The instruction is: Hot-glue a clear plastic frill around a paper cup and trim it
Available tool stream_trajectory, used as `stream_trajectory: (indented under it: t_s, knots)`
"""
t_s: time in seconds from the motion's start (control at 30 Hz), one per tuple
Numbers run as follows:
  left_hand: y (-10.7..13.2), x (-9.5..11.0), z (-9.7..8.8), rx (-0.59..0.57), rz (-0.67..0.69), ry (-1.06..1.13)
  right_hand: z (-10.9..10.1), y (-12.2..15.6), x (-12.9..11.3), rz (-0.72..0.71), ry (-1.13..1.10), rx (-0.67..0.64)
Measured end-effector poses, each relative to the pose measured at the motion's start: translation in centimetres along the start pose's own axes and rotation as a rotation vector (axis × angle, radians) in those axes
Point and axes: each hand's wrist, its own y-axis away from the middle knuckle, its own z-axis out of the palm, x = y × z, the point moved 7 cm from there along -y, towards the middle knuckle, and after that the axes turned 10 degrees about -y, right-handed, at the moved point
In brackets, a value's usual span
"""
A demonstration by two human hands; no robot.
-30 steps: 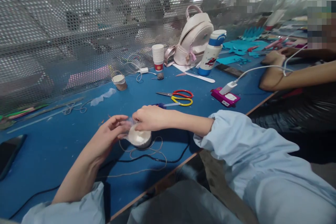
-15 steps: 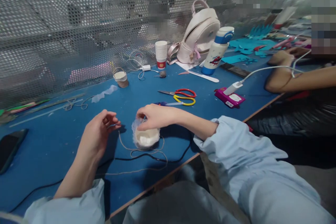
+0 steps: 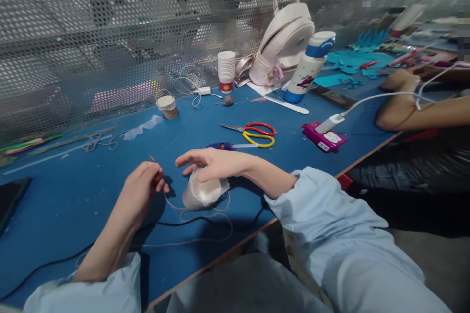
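My left hand (image 3: pixel 144 187) is closed in a pinch on a thin string (image 3: pixel 172 204), whose orange-brown tip pokes out above the knuckles. From this hand the string loops round a small cup-shaped piece (image 3: pixel 200 196) wrapped in whitish, sheer fabric, which sits tilted on the blue table. My right hand (image 3: pixel 220 164) hovers over that cup, fingers stretched apart to the left and thumb by its rim; whether they touch is unclear. Just behind the hand lie a blue glue gun (image 3: pixel 222 146) and scissors (image 3: pixel 259 129) with red and yellow handles.
A black cable (image 3: pixel 176 224) crosses the table (image 3: pixel 91 205) near its front edge. Behind stand a small basket (image 3: pixel 168 107), stacked paper cups (image 3: pixel 226 71), a bottle (image 3: pixel 304 73) and a backpack (image 3: pixel 282 44). To the right are a purple power strip (image 3: pixel 323 136) and another person's arm (image 3: pixel 422 112).
My right hand's fingers have opened out and reach left over the cup. The cup has tipped, with more wrapping showing on its left. My left hand has turned knuckles-up, and the string's tip now shows.
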Motion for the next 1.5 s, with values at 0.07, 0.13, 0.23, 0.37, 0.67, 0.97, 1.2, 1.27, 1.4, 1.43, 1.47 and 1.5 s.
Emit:
stream_trajectory:
  t_s: [0.07, 0.13, 0.23, 0.37, 0.67, 0.97, 1.2, 1.27, 1.4, 1.43, 1.47, 1.5]
  knots:
    - [0.2, -0.3, 0.6, -0.071, -0.016, -0.074, -0.2, -0.1, 0.3, 0.011, -0.18, 0.06]
    - [0.5, -0.4, 1.0, -0.126, -0.008, -0.152, -0.4, 0.0, 0.6, 0.026, -0.308, 0.132]
    - [1.0, 0.0, 1.5, -0.231, 0.066, -0.266, -0.5, 0.0, 0.9, 0.015, -0.451, 0.228]
    - [2.0, 0.1, 2.5, -0.411, 0.164, -0.445, -0.8, -0.2, 1.3, -0.017, -0.612, 0.306]
    - [3.2, -0.4, 3.8, -0.485, 0.285, -0.689, -1.1, -0.4, 2.1, -0.097, -0.779, 0.337]
    - [2.6, 0.6, 2.4, -0.258, 0.324, -0.468, -1.3, 0.5, 0.6, -0.316, -0.681, 0.349]
    - [2.2, 1.1, 1.3, -0.024, 0.323, -0.311, -1.5, 2.6, -1.3, -0.447, -0.344, 0.431]
    - [2.2, 1.0, 1.1, 0.039, 0.297, -0.279, -0.9, 2.7, -1.3, -0.446, -0.246, 0.404]
    - [2.4, 0.8, 0.9, 0.174, 0.249, -0.207, 0.3, 2.4, -0.9, -0.432, -0.049, 0.351]
    - [2.5, 0.8, 1.0, 0.196, 0.238, -0.181, 0.5, 2.3, -0.7, -0.411, -0.007, 0.353]
    - [2.5, 0.6, 1.1, 0.211, 0.228, -0.154, 0.6, 2.2, -0.5, -0.387, 0.028, 0.359]
    - [2.5, 0.4, 1.3, 0.22, 0.22, -0.127, 0.7, 2.1, -0.3, -0.364, 0.053, 0.367]
